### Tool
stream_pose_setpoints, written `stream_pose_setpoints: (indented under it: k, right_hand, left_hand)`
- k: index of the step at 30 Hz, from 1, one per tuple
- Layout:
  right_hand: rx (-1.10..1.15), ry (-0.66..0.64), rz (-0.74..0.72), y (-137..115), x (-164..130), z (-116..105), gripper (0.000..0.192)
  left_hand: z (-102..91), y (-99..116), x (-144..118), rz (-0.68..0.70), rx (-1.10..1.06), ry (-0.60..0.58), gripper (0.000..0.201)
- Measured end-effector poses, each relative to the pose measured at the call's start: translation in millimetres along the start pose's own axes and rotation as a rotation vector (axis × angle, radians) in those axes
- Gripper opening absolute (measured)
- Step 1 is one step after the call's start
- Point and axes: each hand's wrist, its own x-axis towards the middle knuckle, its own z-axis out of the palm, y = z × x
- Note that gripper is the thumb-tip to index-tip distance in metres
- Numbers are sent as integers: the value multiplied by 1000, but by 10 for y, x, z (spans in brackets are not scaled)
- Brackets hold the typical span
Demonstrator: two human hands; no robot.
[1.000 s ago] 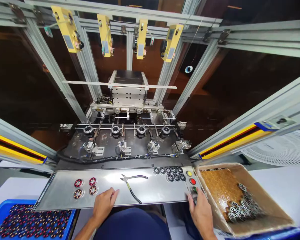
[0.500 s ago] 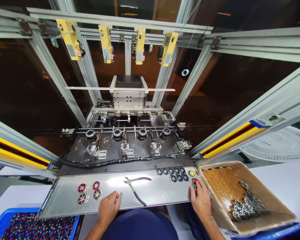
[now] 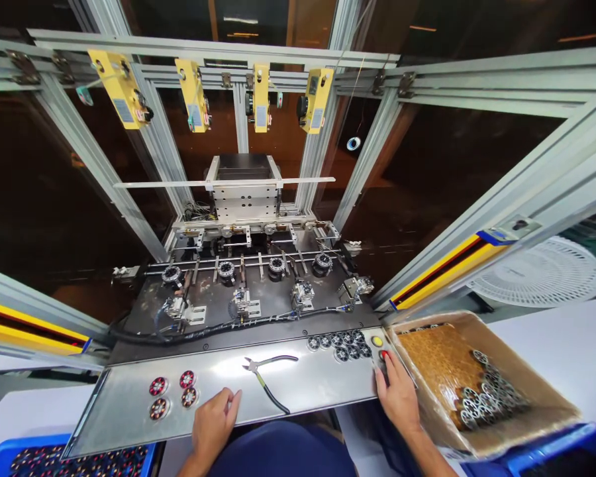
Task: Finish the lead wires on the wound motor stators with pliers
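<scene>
Right fingers at the red button

The red button (image 3: 383, 354), round with no long axis, lies just ahead of the right hand (image 3: 398, 392), the nearer one, its thumb spread from the fingers. The left hand (image 3: 214, 419), well apart, is loosely curled; I cannot tell whether it holds anything. Cutters (image 3: 263, 383) lie between them on the shiny metal table (image 3: 322, 387).

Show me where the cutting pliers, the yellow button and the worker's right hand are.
Cutting pliers (image 3: 254, 366): head view, on the pivot.
Yellow button (image 3: 377, 341): head view, middle of its cap.
Right hand (image 3: 399, 397): head view, back of the hand.
</scene>
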Motion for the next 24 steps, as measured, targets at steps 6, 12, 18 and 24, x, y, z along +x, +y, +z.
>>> stream_pose_setpoints:
  k: [6, 12, 18, 24]
  right_hand:
    - [-4, -10, 12, 7, -17, 18, 57]
    - [-2, 13, 26, -16, -16, 29, 58]
    - [-5, 22, 34, -14, -21, 48, 57]
    - [-36, 59, -21, 58, -36, 110, 59]
  left_hand:
    - [3, 4, 0, -4, -3, -5, 37]
    - [21, 10, -4, -9, 5, 28, 36]
    - [53, -2, -17, -8, 13, 55, 34]
    - [119, 31, -9, -18, 68, 158, 41]
